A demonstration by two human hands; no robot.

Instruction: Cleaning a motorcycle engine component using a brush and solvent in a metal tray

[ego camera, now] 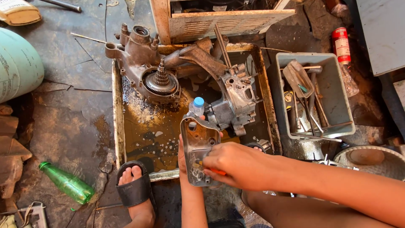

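Our left hand [182,154] grips the grey metal cover [198,145] over the dirty tray [118,122]; our right hand [232,164] is closed on an orange-handled tool [216,171], rubbing it; we think it's half clean; the big engine case [185,80] waits.

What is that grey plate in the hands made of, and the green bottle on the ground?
The grey cover plate, held by the left hand and worked by the right hand, looks like cast metal, probably aluminium: dull grey, greasy, with bolt holes. The green bottle looks like glass or clear plastic: see-through and shiny; I cannot tell which.
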